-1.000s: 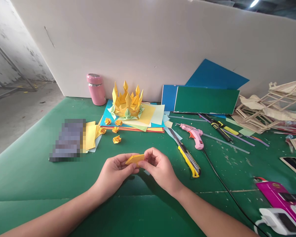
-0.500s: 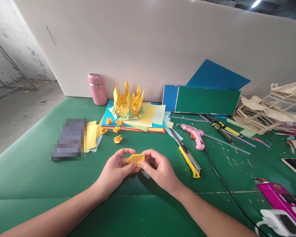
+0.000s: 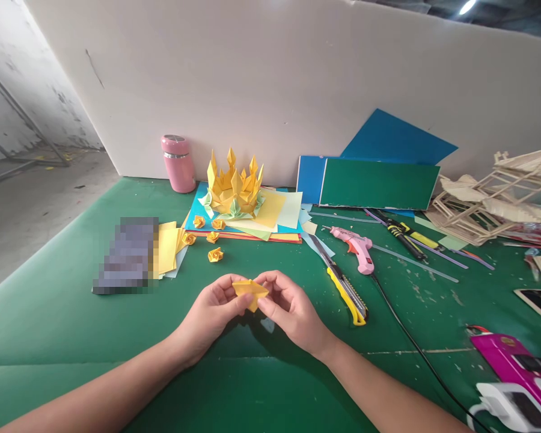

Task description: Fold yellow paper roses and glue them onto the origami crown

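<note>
A small piece of folded yellow paper [image 3: 250, 288] is pinched between both hands above the near middle of the green table. My left hand [image 3: 219, 304] grips its left side, thumb in front and fingers behind. My right hand [image 3: 288, 304] holds the right side the same way, thumb tip on the paper's lower front. The fingertips behind the paper are partly hidden. Several folded yellow paper roses [image 3: 215, 255] lie just beyond my hands. Behind them a yellow paper crown [image 3: 235, 189] with pale green leaves stands on a stack of coloured paper [image 3: 288, 207].
To the right lie a yellow utility knife [image 3: 347, 294] and a pink glue gun [image 3: 356, 245] with a trailing black cord. A pink flask [image 3: 178, 165] stands at the back left. Wooden stick models [image 3: 478, 198] and a magenta power strip [image 3: 509, 361] occupy the right side.
The folded yellow paper has been turned and reshaped between my fingers, now showing a wide top edge and a point downward. Both hands stay in nearly the same place.
</note>
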A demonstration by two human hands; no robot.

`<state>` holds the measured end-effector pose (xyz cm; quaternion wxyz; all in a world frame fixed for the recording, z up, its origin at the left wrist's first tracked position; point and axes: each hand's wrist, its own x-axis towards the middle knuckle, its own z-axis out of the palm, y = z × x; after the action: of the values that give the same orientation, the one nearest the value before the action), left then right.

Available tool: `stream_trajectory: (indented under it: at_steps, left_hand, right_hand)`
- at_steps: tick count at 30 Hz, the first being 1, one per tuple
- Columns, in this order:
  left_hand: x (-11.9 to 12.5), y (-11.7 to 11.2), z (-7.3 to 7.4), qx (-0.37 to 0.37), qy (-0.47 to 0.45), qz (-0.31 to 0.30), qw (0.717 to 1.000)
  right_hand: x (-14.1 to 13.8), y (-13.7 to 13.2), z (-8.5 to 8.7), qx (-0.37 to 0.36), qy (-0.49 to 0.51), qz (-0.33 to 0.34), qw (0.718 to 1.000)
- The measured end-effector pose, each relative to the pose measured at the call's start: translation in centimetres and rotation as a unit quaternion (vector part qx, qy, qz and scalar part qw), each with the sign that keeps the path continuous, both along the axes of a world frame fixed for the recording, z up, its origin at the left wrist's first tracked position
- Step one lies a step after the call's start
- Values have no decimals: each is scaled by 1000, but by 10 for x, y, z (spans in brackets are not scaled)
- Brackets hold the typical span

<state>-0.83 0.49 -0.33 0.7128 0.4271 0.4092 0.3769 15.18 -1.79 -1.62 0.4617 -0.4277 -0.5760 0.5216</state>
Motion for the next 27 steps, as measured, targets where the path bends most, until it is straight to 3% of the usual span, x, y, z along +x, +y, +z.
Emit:
stream_trajectory:
  at_steps: [7, 13, 23, 27]
  left_hand:
    - [0, 0, 2, 93, 85, -28, 992]
    - [1, -2, 0, 76, 75, -4, 994]
    - [1, -2, 2, 55, 35, 30, 997]
    - [1, -3, 1, 74, 40, 45, 995]
  right_hand:
    - [-2, -2, 1, 86, -54, -59, 993]
    - [-3, -3, 1, 87, -61, -75, 991]
    - [-2, -3, 0, 163, -71, -85, 981]
    - [0, -2, -1, 163, -82, -88, 979]
